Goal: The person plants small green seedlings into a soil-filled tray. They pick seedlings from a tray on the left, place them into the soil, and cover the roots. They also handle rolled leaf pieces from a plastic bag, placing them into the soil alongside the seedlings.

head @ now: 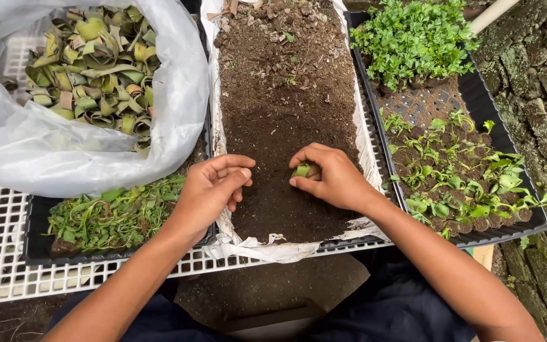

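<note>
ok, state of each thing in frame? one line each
left hand: loosely curled, on the soil, empty
right hand: closed around a leaf cup
leaf cup: gripped, resting on the soil
soil tray: filled with loose dark soil
plastic bag: open, full of leaf cups
seedling tray: partly planted

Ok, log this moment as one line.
left hand: curled, over soil bed | right hand: holds rolled leaf cup | bag of leaf cups: left | seedling tray: right
</note>
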